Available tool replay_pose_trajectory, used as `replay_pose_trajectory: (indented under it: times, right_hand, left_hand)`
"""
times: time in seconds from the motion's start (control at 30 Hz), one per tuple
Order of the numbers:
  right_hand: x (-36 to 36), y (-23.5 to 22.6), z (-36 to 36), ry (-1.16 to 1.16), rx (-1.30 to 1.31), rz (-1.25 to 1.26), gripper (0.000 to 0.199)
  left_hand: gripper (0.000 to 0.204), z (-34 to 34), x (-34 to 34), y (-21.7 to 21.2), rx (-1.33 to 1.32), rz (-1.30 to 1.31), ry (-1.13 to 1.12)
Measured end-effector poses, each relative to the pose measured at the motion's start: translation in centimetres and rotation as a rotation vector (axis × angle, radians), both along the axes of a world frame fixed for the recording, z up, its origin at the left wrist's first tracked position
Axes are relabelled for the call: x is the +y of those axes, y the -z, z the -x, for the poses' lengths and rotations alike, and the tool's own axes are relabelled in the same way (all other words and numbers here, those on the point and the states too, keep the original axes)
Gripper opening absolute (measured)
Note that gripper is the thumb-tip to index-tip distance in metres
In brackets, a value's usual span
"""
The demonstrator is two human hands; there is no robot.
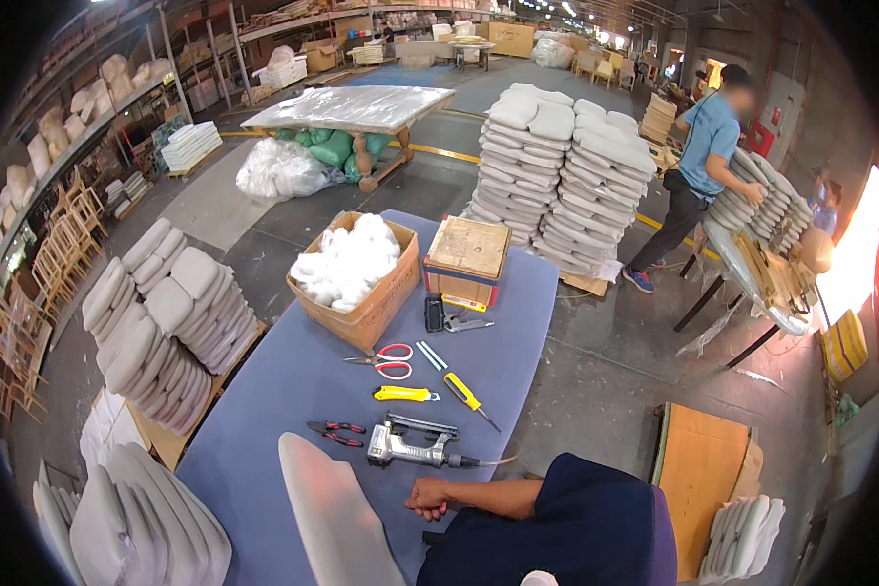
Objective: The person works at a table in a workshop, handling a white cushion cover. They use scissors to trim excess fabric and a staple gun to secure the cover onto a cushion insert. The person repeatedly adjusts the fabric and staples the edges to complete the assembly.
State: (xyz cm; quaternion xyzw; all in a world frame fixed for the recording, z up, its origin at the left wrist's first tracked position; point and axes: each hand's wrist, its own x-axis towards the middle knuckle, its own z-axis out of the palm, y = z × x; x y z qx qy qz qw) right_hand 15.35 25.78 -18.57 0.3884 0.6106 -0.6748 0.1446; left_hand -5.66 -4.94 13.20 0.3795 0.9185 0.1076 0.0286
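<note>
My right hand [426, 498] rests low over the blue-grey table [264, 420], its fingers curled closed. A small reddish bit shows by the fingers; what they hold, if anything, I cannot make out. Just left of it a grey padded seat cushion [337, 513] stands tilted on edge. My left hand is not in view. Beyond my right hand lies a silver staple gun [405, 445] with an air hose. Red-and-black pliers [340, 431], a yellow utility knife [404, 394], a yellow screwdriver [463, 393] and red-handled scissors [391, 361] lie farther up the table.
A carton of white stuffing [371, 313] and a wooden-topped box [467, 259] stand at the table's far end. Cushion stacks [161, 332] flank the left side; taller stacks [576, 176] rise beyond. At right, a person in blue [708, 146] handles cushions beside another table [752, 283].
</note>
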Motion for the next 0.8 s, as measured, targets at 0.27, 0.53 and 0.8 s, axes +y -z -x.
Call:
replay_pose_trajectory:
  times: [0.27, 0.53, 0.8]
  right_hand:
    - [0.7, 0.1, 0.4, 0.002, -0.035, -0.022, 0.05]
    - [0.9, 0.6, 0.0, 0.032, -0.046, -0.019, 0.047]
    - [1.2, -0.3, 0.2, 0.03, -0.061, -0.011, 0.047]
  left_hand:
    - [0.06, 2.1, 1.3, -7.7, 0.165, 0.005, 0.118]
    - [0.052, 0.8, 13.3, -13.2, -0.044, 0.029, 0.146]
    - [0.049, 5.2, 21.8, -12.9, 0.01, 0.05, 0.317]
